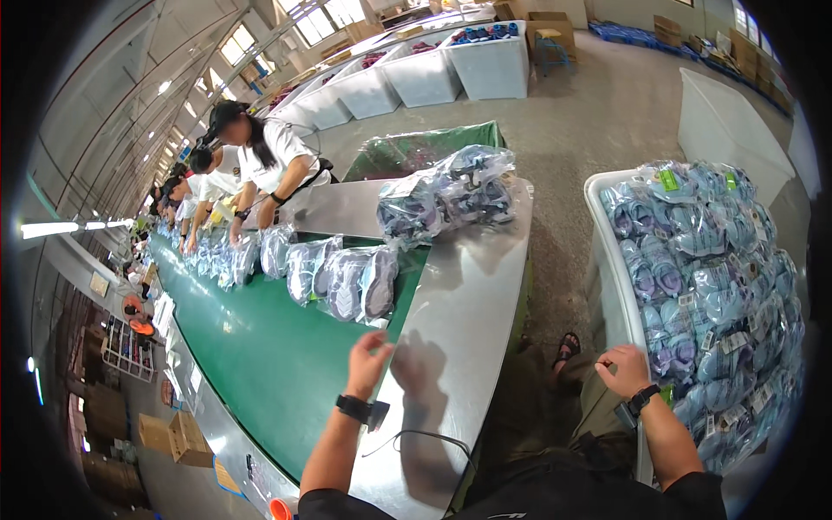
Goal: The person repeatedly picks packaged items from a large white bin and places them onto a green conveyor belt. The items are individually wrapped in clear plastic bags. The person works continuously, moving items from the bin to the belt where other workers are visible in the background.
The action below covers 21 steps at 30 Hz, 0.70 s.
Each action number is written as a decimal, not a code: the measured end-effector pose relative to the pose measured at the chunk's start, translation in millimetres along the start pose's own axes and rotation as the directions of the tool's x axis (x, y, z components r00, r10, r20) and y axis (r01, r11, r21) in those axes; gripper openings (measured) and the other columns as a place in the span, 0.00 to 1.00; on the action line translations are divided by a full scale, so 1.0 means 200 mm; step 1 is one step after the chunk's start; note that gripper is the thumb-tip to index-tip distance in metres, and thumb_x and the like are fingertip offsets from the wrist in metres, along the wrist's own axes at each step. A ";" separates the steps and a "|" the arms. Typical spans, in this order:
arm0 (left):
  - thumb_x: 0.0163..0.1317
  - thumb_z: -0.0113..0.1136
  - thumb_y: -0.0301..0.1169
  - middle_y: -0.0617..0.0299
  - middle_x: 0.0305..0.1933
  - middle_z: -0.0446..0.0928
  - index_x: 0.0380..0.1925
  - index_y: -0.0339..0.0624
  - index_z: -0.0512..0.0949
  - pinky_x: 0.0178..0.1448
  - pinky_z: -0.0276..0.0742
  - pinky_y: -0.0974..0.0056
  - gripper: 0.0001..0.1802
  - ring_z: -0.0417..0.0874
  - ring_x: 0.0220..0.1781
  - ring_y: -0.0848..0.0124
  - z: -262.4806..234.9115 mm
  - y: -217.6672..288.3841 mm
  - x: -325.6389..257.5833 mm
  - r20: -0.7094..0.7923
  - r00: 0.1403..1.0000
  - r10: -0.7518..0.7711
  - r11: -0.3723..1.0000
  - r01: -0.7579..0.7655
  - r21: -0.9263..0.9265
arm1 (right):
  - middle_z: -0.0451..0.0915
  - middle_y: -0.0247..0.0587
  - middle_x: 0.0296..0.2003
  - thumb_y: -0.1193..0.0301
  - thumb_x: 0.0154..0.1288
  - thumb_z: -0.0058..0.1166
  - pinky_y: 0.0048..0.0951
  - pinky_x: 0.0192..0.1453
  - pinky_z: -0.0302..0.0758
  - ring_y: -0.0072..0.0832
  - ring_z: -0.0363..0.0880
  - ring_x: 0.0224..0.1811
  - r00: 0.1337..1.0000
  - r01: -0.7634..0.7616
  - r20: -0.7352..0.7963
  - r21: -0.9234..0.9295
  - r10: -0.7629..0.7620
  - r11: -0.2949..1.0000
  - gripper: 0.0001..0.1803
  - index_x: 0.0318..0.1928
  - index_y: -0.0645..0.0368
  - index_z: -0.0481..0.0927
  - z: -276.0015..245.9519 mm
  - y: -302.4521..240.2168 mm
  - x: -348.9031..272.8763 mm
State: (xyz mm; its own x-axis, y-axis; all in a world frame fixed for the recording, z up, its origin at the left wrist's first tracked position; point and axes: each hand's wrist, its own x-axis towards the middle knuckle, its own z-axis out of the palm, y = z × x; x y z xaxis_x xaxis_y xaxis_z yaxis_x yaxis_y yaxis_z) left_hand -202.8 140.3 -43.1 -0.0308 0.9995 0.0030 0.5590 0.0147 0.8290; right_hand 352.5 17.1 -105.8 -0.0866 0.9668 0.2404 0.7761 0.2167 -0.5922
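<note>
My left hand (369, 362) hovers over the seam between the green conveyor belt (269, 347) and its metal edge (459, 321), fingers loosely bent and apart, holding nothing. Just beyond it, pairs of grey-purple sandals in clear bags (362, 282) stand in a row on the belt. A heap of bagged sandals (446, 198) rests on the metal end plate. My right hand (622, 373) is beside the rim of a white bin (617, 260), empty, with thumb and fingers slightly apart. Layers of bagged blue and purple sandals (719, 286) fill this bin.
Several people (273, 165) in white shirts work along the belt's far side. A green bin (416, 147) lined with plastic stands behind the metal plate. Large white bins (494, 69) line the back. A black cable (433, 435) lies near my left forearm; an orange cup-like object (280, 508) sits below.
</note>
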 end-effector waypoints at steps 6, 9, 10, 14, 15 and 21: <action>0.60 0.71 0.30 0.42 0.71 0.71 0.70 0.31 0.69 0.79 0.61 0.53 0.38 0.71 0.74 0.51 -0.35 -0.29 0.44 -0.221 0.956 0.193 0.973 -0.156 0.173 | 0.83 0.36 0.27 0.60 0.62 0.63 0.42 0.43 0.76 0.39 0.83 0.36 0.998 0.066 0.013 -0.042 -0.066 0.997 0.10 0.29 0.52 0.85 -0.03 0.02 -0.02; 0.60 0.70 0.29 0.36 0.74 0.67 0.72 0.23 0.64 0.83 0.55 0.51 0.42 0.66 0.77 0.47 -0.42 -0.46 0.70 -0.152 0.961 0.230 0.917 -0.161 0.365 | 0.83 0.36 0.29 0.60 0.63 0.63 0.43 0.44 0.78 0.40 0.83 0.37 0.998 0.065 0.020 -0.048 -0.065 0.997 0.10 0.30 0.51 0.84 -0.01 0.07 -0.05; 0.65 0.68 0.30 0.38 0.70 0.71 0.66 0.23 0.69 0.77 0.68 0.51 0.34 0.74 0.70 0.50 -0.41 -0.52 0.78 -0.162 0.950 0.267 0.860 -0.159 0.486 | 0.83 0.36 0.29 0.60 0.63 0.63 0.43 0.44 0.78 0.40 0.83 0.37 0.996 0.084 -0.009 -0.046 -0.084 0.995 0.10 0.30 0.51 0.84 0.00 0.08 -0.05; 0.77 0.55 0.39 0.54 0.31 0.80 0.48 0.32 0.80 0.30 0.77 0.61 0.17 0.79 0.28 0.65 -0.33 -0.64 0.87 -0.122 0.905 0.408 0.757 -0.260 0.600 | 0.82 0.35 0.29 0.59 0.63 0.63 0.44 0.45 0.78 0.40 0.83 0.37 0.999 0.025 0.026 -0.052 -0.024 0.998 0.11 0.29 0.51 0.82 0.03 0.10 -0.08; 0.77 0.55 0.39 0.54 0.31 0.80 0.48 0.32 0.80 0.30 0.77 0.61 0.18 0.79 0.29 0.65 -0.30 -0.63 0.86 -0.144 0.939 0.311 0.803 -0.179 0.569 | 0.82 0.35 0.28 0.59 0.64 0.63 0.44 0.44 0.78 0.40 0.83 0.37 0.999 0.045 0.000 -0.053 -0.045 0.998 0.11 0.29 0.51 0.82 0.03 0.11 -0.07; 0.77 0.55 0.42 0.54 0.34 0.81 0.49 0.32 0.80 0.32 0.78 0.59 0.20 0.80 0.33 0.63 -0.13 -0.40 0.74 -0.086 0.976 -0.202 0.951 0.216 0.220 | 0.82 0.36 0.28 0.58 0.65 0.62 0.45 0.41 0.78 0.42 0.83 0.36 0.998 0.053 0.045 -0.046 -0.051 0.998 0.12 0.28 0.51 0.82 0.04 0.12 -0.06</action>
State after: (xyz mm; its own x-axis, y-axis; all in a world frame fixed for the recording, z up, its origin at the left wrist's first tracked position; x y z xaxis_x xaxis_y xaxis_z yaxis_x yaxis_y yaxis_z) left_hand -272.5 286.3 -94.4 -0.2141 0.9699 -0.1162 0.7077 0.2360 0.6659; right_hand 368.1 12.1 -128.6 -0.1537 0.9597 0.2352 0.7983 0.2608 -0.5429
